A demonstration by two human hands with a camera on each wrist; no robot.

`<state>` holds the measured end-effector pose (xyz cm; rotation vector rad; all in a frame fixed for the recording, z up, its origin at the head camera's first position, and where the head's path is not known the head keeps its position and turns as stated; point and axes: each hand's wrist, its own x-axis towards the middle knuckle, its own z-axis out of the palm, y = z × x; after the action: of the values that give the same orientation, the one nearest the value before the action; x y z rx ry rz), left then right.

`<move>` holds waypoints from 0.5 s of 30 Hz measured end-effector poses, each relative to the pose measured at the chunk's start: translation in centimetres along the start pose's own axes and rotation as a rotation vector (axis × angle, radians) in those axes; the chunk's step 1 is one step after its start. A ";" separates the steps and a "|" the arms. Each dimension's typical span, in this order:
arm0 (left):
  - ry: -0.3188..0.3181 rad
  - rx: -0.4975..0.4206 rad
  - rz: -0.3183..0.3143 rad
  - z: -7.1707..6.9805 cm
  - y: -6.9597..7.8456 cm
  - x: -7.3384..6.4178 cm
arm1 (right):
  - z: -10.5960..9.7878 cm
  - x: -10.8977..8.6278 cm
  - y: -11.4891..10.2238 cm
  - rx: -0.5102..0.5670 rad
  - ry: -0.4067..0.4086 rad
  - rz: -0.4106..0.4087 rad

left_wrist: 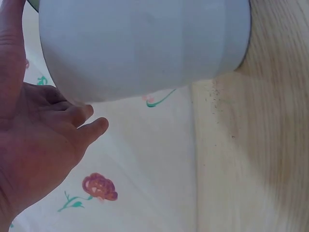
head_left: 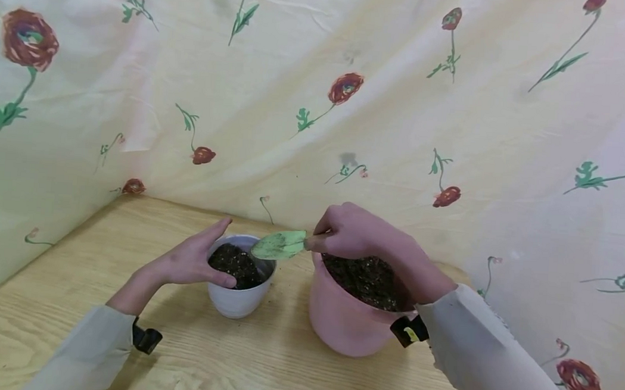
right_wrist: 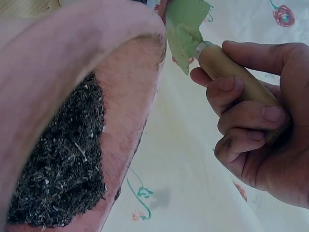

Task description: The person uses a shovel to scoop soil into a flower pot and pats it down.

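Note:
A trowel with a green blade (head_left: 279,245) and a wooden handle (right_wrist: 241,72) is gripped by my right hand (head_left: 355,230), fingers wrapped round the handle. Its soil-smudged blade tip reaches over the right rim of a small white flowerpot (head_left: 236,303), which stands upright with dark soil (head_left: 235,266) inside. My left hand (head_left: 193,259) holds this pot from the left, thumb over the near rim, fingers spread along the far side. Under my right wrist stands a larger pink pot (head_left: 344,328) holding dark potting soil (right_wrist: 63,159). The left wrist view shows the white pot's side (left_wrist: 145,48) close up.
Both pots stand on a light wooden tabletop (head_left: 200,361). A flower-printed cloth (head_left: 273,127) hangs close behind and at both sides. Small soil crumbs (left_wrist: 217,96) lie on the wood by the white pot.

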<state>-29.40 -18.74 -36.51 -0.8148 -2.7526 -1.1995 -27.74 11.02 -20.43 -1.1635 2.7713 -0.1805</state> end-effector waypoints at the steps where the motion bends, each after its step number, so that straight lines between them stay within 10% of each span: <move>1: 0.000 0.001 0.000 0.0 0.1 0.0 | 0.0 -0.2 0.1 0.000 0.011 -0.005; 15: -0.015 0.013 0.010 0.2 1.5 0.9 | 0.0 -3.0 2.4 0.027 0.132 -0.022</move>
<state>-29.45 -17.40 -35.43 -0.8388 -2.7613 -1.1767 -27.34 14.78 -20.56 -1.2185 2.8592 -0.3072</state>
